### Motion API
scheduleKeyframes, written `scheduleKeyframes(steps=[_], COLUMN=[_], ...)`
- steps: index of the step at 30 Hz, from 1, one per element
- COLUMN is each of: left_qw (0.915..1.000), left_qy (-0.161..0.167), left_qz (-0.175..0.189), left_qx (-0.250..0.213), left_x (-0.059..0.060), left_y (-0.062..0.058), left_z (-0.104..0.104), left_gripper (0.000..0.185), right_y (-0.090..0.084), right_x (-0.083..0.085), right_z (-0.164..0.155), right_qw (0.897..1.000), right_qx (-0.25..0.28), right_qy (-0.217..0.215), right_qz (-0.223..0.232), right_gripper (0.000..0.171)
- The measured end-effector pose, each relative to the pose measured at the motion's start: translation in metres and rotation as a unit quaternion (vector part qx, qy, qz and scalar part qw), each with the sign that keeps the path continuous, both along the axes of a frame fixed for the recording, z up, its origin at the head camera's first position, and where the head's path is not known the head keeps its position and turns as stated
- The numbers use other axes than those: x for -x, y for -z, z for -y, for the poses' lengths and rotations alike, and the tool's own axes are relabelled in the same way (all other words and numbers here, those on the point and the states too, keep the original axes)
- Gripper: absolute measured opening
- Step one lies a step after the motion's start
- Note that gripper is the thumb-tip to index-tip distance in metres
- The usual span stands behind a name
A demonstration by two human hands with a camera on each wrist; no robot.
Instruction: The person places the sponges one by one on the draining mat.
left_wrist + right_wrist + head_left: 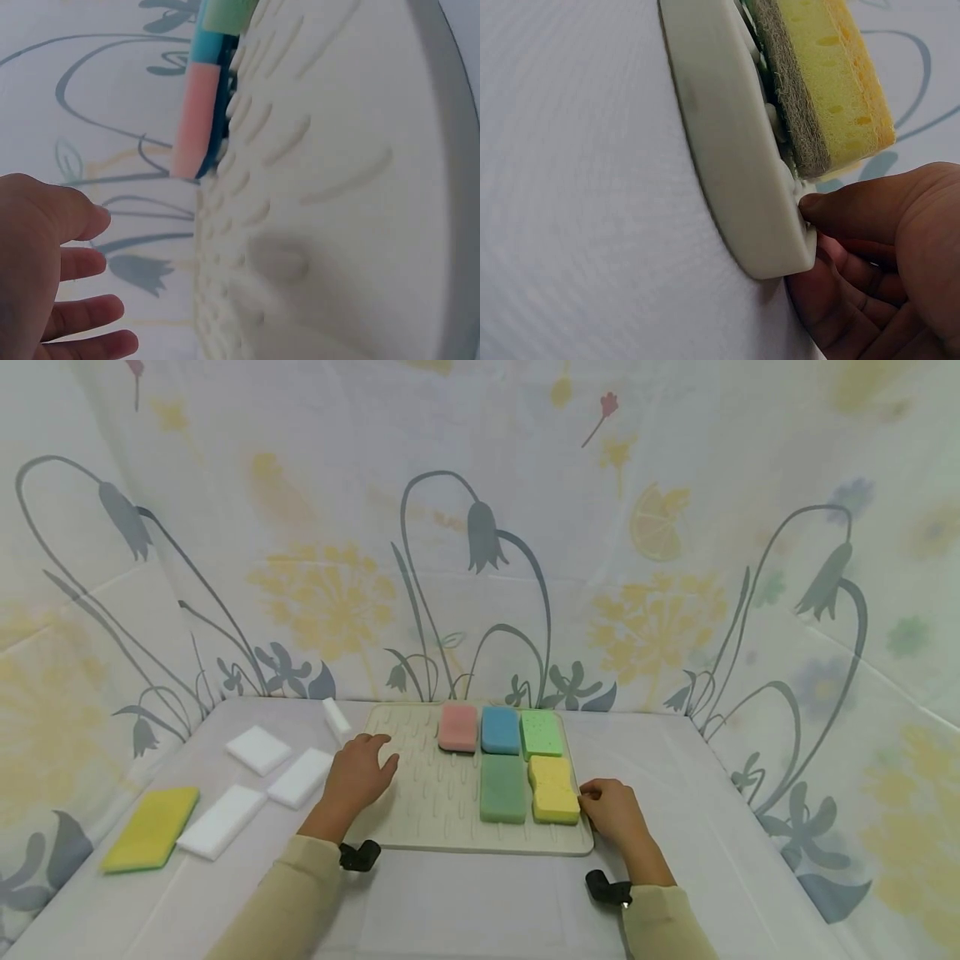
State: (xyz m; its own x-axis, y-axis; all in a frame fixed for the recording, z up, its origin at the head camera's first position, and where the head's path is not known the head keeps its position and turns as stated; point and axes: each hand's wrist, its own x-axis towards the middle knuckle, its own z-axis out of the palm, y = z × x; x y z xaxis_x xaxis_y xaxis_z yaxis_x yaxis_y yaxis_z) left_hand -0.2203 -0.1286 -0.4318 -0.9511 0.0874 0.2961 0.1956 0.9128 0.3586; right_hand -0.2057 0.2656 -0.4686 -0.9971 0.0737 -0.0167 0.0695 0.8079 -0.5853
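Note:
A pale ribbed drying mat [420,827] lies on the table. On its right half, a pink sponge [458,728], a blue sponge [500,730] and a light green sponge [542,732] form the back row. In front of them sit a darker green sponge [502,789] and a notched yellow sponge [555,789], whose rough grey-brown underside shows in the right wrist view. My right hand [611,810] pinches the mat's right edge between thumb and fingers, beside the yellow sponge. Over the mat's left edge hovers my left hand [358,772], fingers spread, holding nothing.
To the left lie white foam blocks [258,750], several in all, one by the mat's back left corner. A yellow sponge with a green underside [152,828] is at the far left. A flower-printed cloth [480,635] hangs behind the table.

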Motion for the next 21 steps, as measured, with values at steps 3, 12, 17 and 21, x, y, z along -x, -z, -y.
scheduleKeyframes(steps=[3,12,17,21], left_qw=[1.0000,0.9993,0.9982,0.9969], left_qy=[-0.007,-0.036,-0.056,-0.076], left_qz=[-0.005,-0.001,-0.012,-0.001], left_qx=[0.002,0.008,0.016,0.020], left_x=[-0.004,-0.020,-0.028,-0.035], left_y=[-0.001,-0.003,-0.004,-0.007], left_z=[0.011,0.049,0.071,0.087], left_gripper=[0.041,0.042,0.043,0.044], right_y=[0.000,0.003,0.004,0.003], right_x=[0.000,0.003,0.002,0.001], right_z=[0.000,0.000,-0.001,-0.001], right_qw=[1.000,1.000,1.000,1.000], right_qx=[-0.003,-0.003,-0.004,-0.004], right_qy=[0.001,0.007,0.007,0.002], right_qz=[0.002,0.009,0.011,0.008], right_gripper=[0.027,0.029,0.029,0.029])
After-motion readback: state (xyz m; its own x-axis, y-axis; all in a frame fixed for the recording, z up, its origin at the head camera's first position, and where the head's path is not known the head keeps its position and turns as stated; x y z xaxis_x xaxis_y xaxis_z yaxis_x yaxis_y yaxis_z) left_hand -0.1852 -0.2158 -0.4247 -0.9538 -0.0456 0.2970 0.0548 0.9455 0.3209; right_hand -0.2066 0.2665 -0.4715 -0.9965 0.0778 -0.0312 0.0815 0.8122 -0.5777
